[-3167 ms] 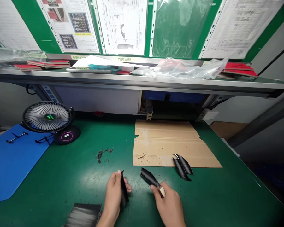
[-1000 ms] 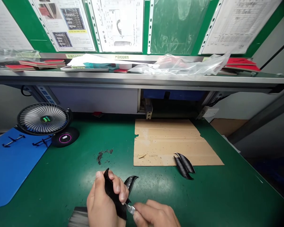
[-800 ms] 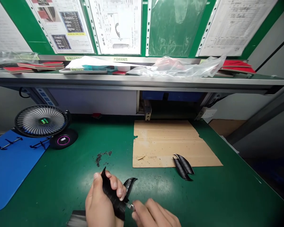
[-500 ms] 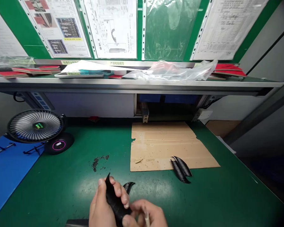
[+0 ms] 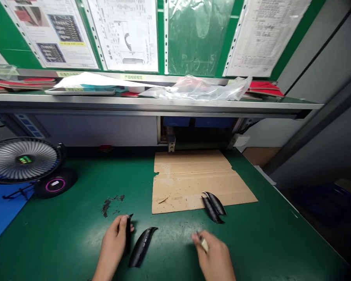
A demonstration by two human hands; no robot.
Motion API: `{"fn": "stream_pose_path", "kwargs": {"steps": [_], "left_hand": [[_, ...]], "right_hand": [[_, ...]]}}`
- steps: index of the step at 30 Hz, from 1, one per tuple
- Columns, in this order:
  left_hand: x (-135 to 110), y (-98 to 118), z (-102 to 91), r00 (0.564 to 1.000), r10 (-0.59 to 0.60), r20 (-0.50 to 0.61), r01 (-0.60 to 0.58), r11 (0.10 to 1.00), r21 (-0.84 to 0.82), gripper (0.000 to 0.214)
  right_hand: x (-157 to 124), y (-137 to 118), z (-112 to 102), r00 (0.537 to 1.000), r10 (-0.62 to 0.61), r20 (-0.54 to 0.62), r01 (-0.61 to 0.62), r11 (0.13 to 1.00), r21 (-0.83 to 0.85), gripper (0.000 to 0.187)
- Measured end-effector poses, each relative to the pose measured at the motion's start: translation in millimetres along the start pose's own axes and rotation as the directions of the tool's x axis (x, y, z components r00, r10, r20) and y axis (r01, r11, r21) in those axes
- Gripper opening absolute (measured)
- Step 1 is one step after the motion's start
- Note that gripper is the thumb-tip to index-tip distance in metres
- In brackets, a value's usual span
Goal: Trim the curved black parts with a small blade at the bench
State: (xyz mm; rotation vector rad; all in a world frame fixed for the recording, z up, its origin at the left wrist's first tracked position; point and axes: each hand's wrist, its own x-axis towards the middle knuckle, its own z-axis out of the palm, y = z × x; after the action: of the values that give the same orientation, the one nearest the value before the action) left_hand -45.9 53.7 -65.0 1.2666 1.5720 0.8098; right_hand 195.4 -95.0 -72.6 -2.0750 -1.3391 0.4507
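My left hand (image 5: 112, 246) is closed on a thin black curved strip (image 5: 129, 233), held on edge against the green mat (image 5: 76, 234). A second black curved strip (image 5: 142, 246) lies flat on the mat just right of that hand, untouched. My right hand (image 5: 216, 259) hovers further right, its fingers closed round a small tool with a cream handle (image 5: 204, 244). Two more black curved strips (image 5: 213, 203) lie together at the front edge of a cardboard sheet (image 5: 187, 175), beyond my right hand.
A small desk fan (image 5: 22, 160) with a round lit base (image 5: 55, 184) stands at the left, beside a blue folder (image 5: 2, 210). Black shavings (image 5: 109, 202) dot the mat. A metal shelf (image 5: 152, 103) with papers and plastic bags runs overhead. The bench edge falls away on the right.
My hands, together on one strip, have parted. The right hand has drawn off to the right with the tool. One strip lies bare on the mat. The view swung right.
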Motion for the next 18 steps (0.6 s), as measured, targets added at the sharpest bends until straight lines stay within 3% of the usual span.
{"fn": "stream_pose_path", "kwargs": {"steps": [3, 6, 10, 12, 13, 14, 16, 17, 18], "left_hand": [[-3, -12, 10.4, 0.999, 0.052, 0.011, -0.053, 0.99, 0.128, 0.045], [-13, -11, 16.8, 0.992, 0.126, 0.028, -0.129, 0.966, 0.223, 0.048], [-37, 16, 20.1, 0.978, 0.207, -0.017, -0.194, 0.939, 0.284, 0.051], [-54, 36, 27.8, 0.997, 0.07, -0.027, -0.068, 0.994, 0.089, 0.051], [-63, 46, 33.7, 0.999, -0.048, 0.002, 0.048, 0.996, -0.07, 0.053], [-71, 56, 40.5, 0.981, -0.176, 0.075, 0.189, 0.954, -0.232, 0.056], [-83, 72, 53.2, 0.884, -0.35, 0.31, 0.458, 0.78, -0.426, 0.057], [-87, 78, 57.5, 0.831, -0.367, 0.418, 0.543, 0.697, -0.468, 0.054], [-89, 83, 59.7, 0.799, -0.354, 0.487, 0.587, 0.635, -0.502, 0.048]], "right_hand": [[39, 18, -23, 0.99, 0.067, -0.123, -0.073, 0.996, -0.044, 0.03], [68, 29, -31, 0.98, 0.096, -0.173, -0.107, 0.993, -0.053, 0.029], [61, 16, -36, 0.99, 0.056, -0.132, -0.057, 0.998, 0.0, 0.035], [44, -3, -36, 0.995, -0.09, -0.049, 0.095, 0.988, 0.119, 0.034], [36, -14, -34, 0.975, -0.223, 0.009, 0.216, 0.949, 0.229, 0.03], [28, -25, -33, 0.926, -0.372, 0.058, 0.33, 0.877, 0.35, 0.025], [17, -45, -29, 0.787, -0.606, 0.114, 0.477, 0.716, 0.509, 0.018], [12, -53, -27, 0.743, -0.656, 0.131, 0.519, 0.689, 0.506, 0.02], [8, -60, -27, 0.741, -0.657, 0.141, 0.548, 0.712, 0.438, 0.023]]}}
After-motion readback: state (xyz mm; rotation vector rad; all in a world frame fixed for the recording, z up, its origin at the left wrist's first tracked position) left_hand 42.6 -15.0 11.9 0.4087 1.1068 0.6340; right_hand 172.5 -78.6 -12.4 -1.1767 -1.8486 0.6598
